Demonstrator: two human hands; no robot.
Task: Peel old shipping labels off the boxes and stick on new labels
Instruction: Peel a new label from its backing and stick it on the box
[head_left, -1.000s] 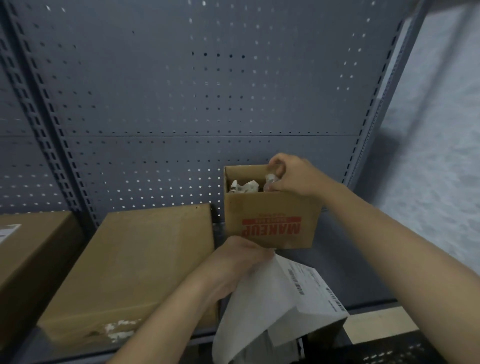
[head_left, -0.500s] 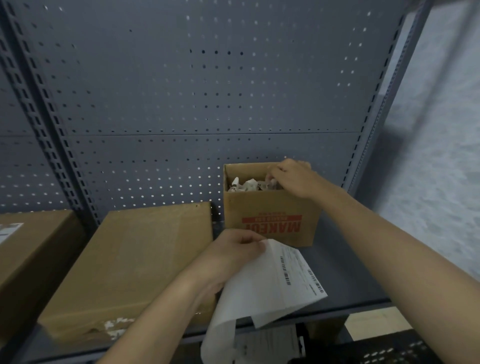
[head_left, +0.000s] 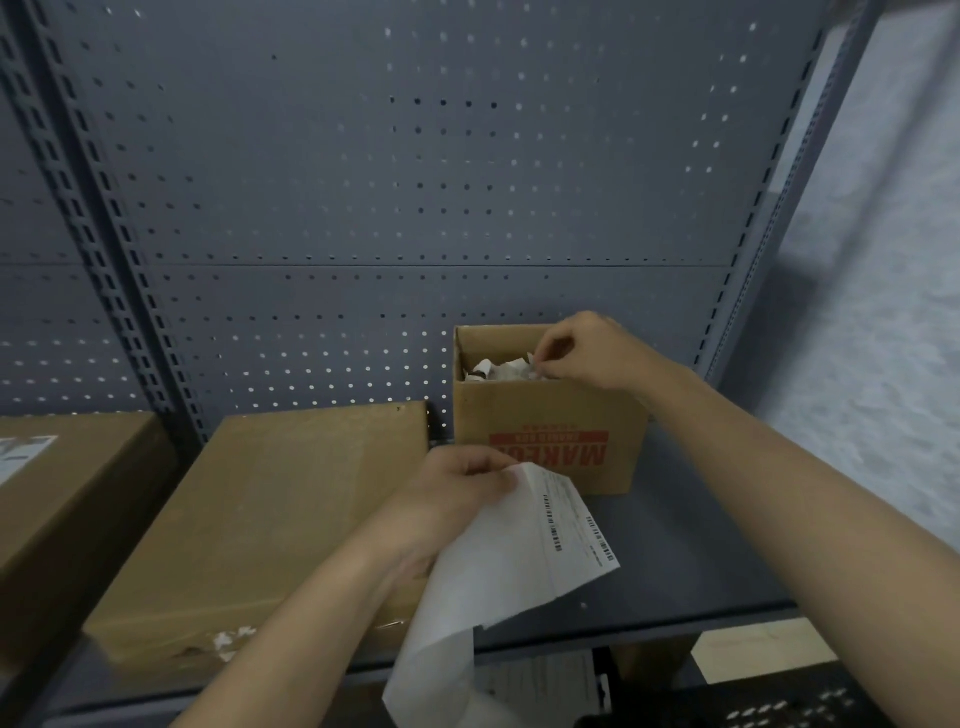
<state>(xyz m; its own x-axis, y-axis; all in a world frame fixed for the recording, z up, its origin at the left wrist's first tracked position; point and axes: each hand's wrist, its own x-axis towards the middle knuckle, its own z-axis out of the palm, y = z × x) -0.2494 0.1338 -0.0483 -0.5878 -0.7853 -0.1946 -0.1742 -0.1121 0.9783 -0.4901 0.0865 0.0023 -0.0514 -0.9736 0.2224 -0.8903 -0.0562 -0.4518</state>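
Old label judged removed from flat box, left of open box: only torn residue is seen at its near edge. A paper scrap is pinched by right hand over open box. Label sheet, in front of open box, is gripped by left hand; sticking judged outstanding.

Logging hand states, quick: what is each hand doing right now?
Left hand: holds the label sheet.
Right hand: pinches a white paper scrap over the small open box.
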